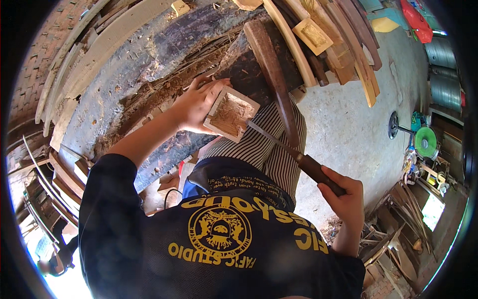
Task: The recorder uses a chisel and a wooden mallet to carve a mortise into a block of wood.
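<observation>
Dark shirt (pixel 219 249), pale hollow block (pixel 231 114)

Blown-out glare (pixel 67 281) btm L, fisheye warp nr blk rim (pixel 10 30).

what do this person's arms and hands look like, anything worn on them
Short, dark sleeves leave both forearms bare. The left fingers and right fingers are ungloved, and no watch or bracelet shows at either wrist.
</observation>
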The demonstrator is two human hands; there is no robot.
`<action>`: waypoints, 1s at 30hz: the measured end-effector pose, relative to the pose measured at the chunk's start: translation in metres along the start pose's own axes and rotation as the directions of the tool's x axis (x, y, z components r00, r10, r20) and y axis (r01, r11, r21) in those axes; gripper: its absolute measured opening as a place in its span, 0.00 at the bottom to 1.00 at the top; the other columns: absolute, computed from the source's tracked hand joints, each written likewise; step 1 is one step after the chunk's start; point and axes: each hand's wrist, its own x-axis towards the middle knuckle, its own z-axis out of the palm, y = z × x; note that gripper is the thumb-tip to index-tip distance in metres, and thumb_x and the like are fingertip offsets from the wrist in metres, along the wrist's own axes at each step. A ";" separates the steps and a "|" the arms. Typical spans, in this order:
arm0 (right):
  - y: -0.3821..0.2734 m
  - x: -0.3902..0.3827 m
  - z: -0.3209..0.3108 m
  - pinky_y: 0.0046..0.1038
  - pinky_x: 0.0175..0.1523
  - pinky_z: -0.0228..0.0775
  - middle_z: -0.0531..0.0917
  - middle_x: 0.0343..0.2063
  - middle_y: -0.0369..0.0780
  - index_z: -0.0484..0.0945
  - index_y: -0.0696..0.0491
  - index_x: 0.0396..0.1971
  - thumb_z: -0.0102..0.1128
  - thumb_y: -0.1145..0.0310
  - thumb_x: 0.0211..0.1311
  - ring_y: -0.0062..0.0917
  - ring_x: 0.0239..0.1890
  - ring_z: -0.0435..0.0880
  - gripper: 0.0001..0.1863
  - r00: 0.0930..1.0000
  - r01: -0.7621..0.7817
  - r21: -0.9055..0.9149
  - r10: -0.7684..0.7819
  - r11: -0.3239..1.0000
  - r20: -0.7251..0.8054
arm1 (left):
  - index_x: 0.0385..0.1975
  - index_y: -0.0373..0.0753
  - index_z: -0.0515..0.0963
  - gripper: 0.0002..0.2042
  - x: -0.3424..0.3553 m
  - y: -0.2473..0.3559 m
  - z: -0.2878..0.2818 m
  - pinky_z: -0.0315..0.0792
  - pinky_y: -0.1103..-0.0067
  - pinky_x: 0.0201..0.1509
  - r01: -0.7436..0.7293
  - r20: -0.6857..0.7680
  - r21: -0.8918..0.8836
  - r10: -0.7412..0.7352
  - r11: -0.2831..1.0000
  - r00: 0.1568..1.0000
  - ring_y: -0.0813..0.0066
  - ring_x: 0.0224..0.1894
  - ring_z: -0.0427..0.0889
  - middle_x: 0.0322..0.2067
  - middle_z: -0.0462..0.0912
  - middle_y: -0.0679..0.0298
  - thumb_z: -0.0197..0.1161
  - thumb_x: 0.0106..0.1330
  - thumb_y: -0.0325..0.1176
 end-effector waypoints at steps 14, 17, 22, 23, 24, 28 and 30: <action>0.050 0.007 0.012 0.14 0.36 0.68 0.84 0.32 0.37 0.78 0.58 0.49 0.69 0.77 0.49 0.10 0.31 0.76 0.23 0.996 -0.082 0.213 0.071 0.974 0.060 | 0.66 0.40 0.24 0.70 -0.002 -0.006 0.009 0.47 0.56 0.68 -0.056 0.008 0.108 0.055 0.993 0.998 0.47 0.60 0.65 0.63 0.57 0.46 0.78 0.34 0.55; 0.047 0.007 0.001 0.15 0.34 0.68 0.84 0.29 0.38 0.79 0.56 0.48 0.68 0.77 0.49 0.11 0.28 0.76 0.22 0.998 -0.042 0.120 0.037 0.992 0.043 | 0.66 0.40 0.25 0.69 -0.003 -0.006 0.010 0.48 0.56 0.68 -0.021 0.009 0.122 0.020 0.992 1.000 0.44 0.60 0.65 0.63 0.57 0.47 0.77 0.35 0.55; 0.039 0.019 0.002 0.16 0.32 0.68 0.84 0.27 0.40 0.80 0.55 0.46 0.68 0.76 0.49 0.11 0.26 0.75 0.21 0.983 -0.052 -0.250 0.094 0.967 0.160 | 0.66 0.38 0.28 0.67 -0.002 -0.008 0.009 0.49 0.57 0.68 -0.056 -0.045 0.162 0.064 0.985 0.997 0.45 0.60 0.64 0.64 0.57 0.49 0.77 0.35 0.55; 0.041 0.016 -0.001 0.16 0.32 0.68 0.84 0.27 0.40 0.80 0.56 0.46 0.69 0.76 0.49 0.12 0.27 0.76 0.21 0.982 -0.086 -0.182 0.114 0.979 0.149 | 0.66 0.38 0.28 0.67 -0.002 -0.007 0.007 0.49 0.57 0.68 -0.053 -0.025 0.146 0.057 0.988 0.998 0.45 0.60 0.64 0.64 0.57 0.49 0.77 0.35 0.55; 0.044 0.013 -0.004 0.16 0.33 0.68 0.84 0.28 0.39 0.80 0.56 0.46 0.69 0.77 0.48 0.12 0.27 0.76 0.20 0.981 -0.121 -0.112 0.136 0.986 0.140 | 0.66 0.38 0.29 0.67 -0.002 -0.005 0.005 0.49 0.57 0.67 -0.049 -0.004 0.131 0.050 0.990 0.999 0.45 0.60 0.64 0.64 0.56 0.49 0.77 0.35 0.55; 0.061 -0.002 -0.021 0.15 0.34 0.69 0.85 0.29 0.39 0.80 0.57 0.45 0.69 0.77 0.47 0.13 0.28 0.77 0.21 0.999 -0.048 0.091 0.047 0.995 0.005 | 0.66 0.40 0.27 0.67 -0.003 -0.006 0.010 0.51 0.56 0.67 -0.061 -0.056 0.131 0.068 0.990 0.996 0.46 0.60 0.65 0.65 0.55 0.49 0.76 0.36 0.56; 0.058 0.000 -0.026 0.15 0.36 0.69 0.84 0.30 0.39 0.80 0.57 0.45 0.70 0.78 0.47 0.13 0.30 0.77 0.21 0.999 -0.016 0.141 0.023 0.990 -0.047 | 0.66 0.42 0.26 0.67 -0.005 -0.006 0.011 0.51 0.56 0.67 -0.049 -0.046 0.157 0.057 0.986 0.997 0.46 0.60 0.65 0.65 0.55 0.50 0.76 0.36 0.56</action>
